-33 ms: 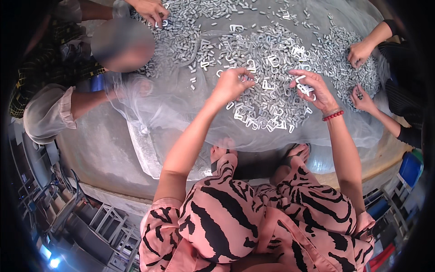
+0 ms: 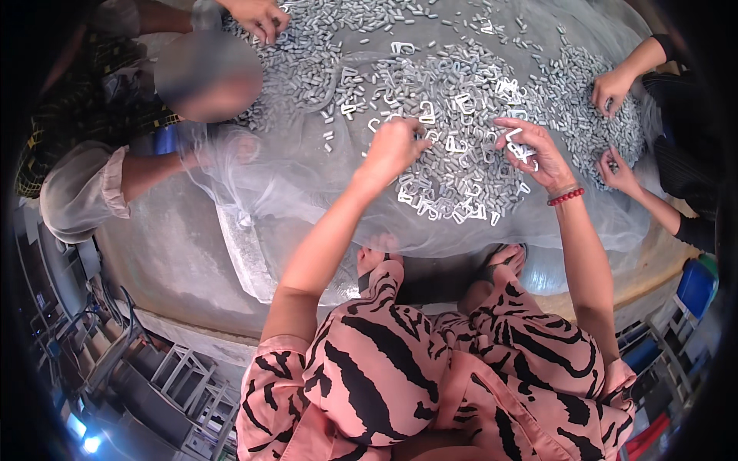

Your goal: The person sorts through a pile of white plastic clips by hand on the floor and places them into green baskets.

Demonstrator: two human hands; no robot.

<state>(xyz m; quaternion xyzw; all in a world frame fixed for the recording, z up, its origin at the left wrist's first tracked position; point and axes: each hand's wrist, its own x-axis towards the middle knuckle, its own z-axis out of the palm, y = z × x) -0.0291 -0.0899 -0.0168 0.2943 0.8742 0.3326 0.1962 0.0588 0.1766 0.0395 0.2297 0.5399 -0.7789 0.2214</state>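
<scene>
My left hand (image 2: 394,151) hangs low over the heap with its fingers bent; thumb and forefinger look apart, and I make out nothing between them. Just beyond its fingertips lies a white plastic clip-like piece (image 2: 427,113). Several white pieces of the same sort (image 2: 522,151) rest in my right hand (image 2: 542,154), held in curled fingers, palm turned inward. Beneath both hands spreads a heap of small grey cylindrical pieces (image 2: 453,165), with open-framed white pieces (image 2: 463,103) mixed in. More white ones (image 2: 442,206) gather at the heap's near edge.
Sheer netting (image 2: 346,219) lies under the heap on a grey floor (image 2: 165,253). At the left, one person's hand (image 2: 257,19) touches grey pieces; at the right, another person's two hands (image 2: 613,88) work in a second pile. Stools (image 2: 188,384) stand at lower left.
My left hand has shifted slightly, and its thumb and forefinger have parted. My right hand stays nearly in place with its white pieces. The other people's hands have moved a little.
</scene>
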